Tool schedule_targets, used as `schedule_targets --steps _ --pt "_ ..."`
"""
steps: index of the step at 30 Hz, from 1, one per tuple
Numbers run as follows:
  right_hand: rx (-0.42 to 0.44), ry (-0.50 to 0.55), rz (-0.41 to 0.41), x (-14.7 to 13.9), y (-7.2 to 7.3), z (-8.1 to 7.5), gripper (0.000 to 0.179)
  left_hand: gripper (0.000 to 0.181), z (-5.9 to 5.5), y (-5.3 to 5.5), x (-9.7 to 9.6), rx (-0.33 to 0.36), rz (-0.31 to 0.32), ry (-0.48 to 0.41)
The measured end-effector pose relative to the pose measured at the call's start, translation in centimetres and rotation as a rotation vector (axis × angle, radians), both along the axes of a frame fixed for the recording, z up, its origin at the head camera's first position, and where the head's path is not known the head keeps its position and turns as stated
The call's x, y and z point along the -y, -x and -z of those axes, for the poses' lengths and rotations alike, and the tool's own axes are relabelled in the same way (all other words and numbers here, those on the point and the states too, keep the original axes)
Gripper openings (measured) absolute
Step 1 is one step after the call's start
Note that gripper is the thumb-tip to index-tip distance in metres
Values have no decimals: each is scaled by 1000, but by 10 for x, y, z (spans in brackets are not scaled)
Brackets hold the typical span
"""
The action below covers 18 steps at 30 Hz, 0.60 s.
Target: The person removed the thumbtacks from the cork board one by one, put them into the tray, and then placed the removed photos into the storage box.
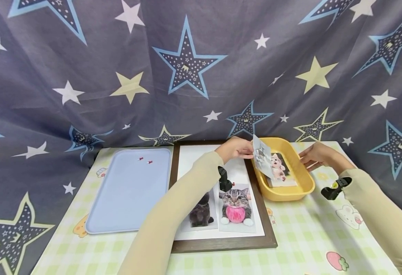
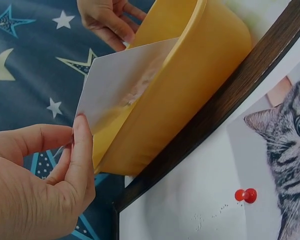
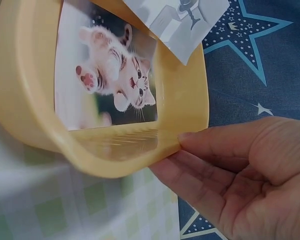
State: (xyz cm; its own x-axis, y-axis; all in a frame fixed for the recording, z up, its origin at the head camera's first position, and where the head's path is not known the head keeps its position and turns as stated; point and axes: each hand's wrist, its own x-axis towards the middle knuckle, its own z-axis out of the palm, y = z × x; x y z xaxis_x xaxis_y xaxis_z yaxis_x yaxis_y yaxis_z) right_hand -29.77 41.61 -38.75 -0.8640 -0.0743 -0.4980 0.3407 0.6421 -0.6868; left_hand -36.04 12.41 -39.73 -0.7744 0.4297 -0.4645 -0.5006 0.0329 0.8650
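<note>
My left hand pinches a photo print by its edge between thumb and fingers, holding it tilted over the left side of a yellow basin. In the left wrist view, the white back of that print faces the camera. My right hand grips the basin's right rim, its thumb on the edge and its fingers against the outer wall, as the right wrist view shows. Inside the basin lies another photo, of a pale kitten on its back.
Left of the basin lies a brown-framed white board. On it are a tabby cat photo with a red pushpin and a dark cat photo, partly behind my left sleeve. A blue tray holds two red pushpins.
</note>
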Motion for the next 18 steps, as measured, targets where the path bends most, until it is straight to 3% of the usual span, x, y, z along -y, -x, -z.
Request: schedule_targets --steps 7,18 --pt "-9 16 4 1 -3 0 52 20 1 -3 -6 -2 0 14" --pt "-16 15 13 1 1 1 52 19 4 -6 -18 -30 -78 8"
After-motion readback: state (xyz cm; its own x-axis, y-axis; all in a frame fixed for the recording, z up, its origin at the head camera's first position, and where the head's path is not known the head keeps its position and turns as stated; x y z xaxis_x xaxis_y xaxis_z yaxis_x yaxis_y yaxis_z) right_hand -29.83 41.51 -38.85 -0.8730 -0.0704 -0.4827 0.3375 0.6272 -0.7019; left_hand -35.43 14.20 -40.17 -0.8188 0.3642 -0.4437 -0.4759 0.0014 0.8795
